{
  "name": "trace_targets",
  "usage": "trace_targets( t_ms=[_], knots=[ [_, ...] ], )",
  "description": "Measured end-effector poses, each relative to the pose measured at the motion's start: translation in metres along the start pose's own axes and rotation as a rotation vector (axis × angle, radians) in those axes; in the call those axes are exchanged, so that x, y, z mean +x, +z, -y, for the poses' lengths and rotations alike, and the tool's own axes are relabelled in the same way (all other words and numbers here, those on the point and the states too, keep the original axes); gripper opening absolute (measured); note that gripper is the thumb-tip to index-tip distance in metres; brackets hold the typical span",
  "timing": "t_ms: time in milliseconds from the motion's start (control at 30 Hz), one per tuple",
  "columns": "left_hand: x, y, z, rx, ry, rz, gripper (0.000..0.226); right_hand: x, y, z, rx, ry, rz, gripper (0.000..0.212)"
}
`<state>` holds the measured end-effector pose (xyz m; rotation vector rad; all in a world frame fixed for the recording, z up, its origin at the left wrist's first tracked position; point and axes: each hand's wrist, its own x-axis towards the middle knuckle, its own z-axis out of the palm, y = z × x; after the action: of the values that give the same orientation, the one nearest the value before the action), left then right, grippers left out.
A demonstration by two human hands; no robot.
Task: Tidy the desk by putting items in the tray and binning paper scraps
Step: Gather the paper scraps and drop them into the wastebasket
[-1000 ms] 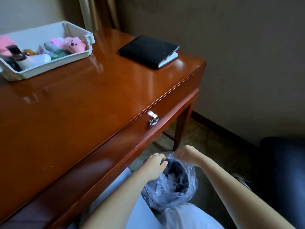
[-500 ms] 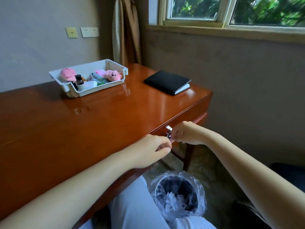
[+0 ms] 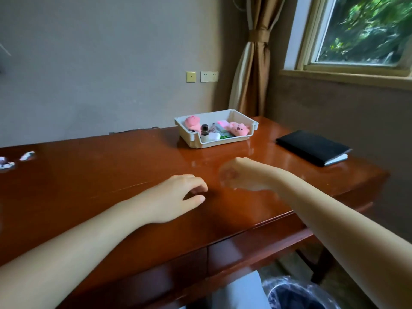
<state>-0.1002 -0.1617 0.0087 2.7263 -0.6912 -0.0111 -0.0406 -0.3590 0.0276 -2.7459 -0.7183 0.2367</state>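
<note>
Both grips have come up from the drawer front below the counter edge and now sit over the counter itself, and my head has lifted, so the far left end has come into sight. From the head view, my left grip is low over the wood near the middle, fingers loosely curled with the thumb out, holding nothing. My right grip is just beside it, a little further in, and too smeared for me to tell whether it is wide or closed, though I see nothing in it. The tray stands behind them towards the wall with the pink toys and a small bottle already inside; a black notebook lies flat well to the right of it. What remains, as I judge it, are the paper scraps, a few white bits at the far left edge, well apart from both grips. They lie to my left, so the left grip is the nearer one. The bin is low on my right, under the front edge, so anything picked up must cross the whole counter.
</note>
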Motion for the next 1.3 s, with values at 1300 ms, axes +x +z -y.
trace_targets(
  t_ms=[1300],
  knots=[
    [-0.055, -0.066, 0.417, 0.118, -1.467, -0.584, 0.077, 0.342, 0.152, 0.269, 0.184, -0.562, -0.189, 0.035]
  ],
)
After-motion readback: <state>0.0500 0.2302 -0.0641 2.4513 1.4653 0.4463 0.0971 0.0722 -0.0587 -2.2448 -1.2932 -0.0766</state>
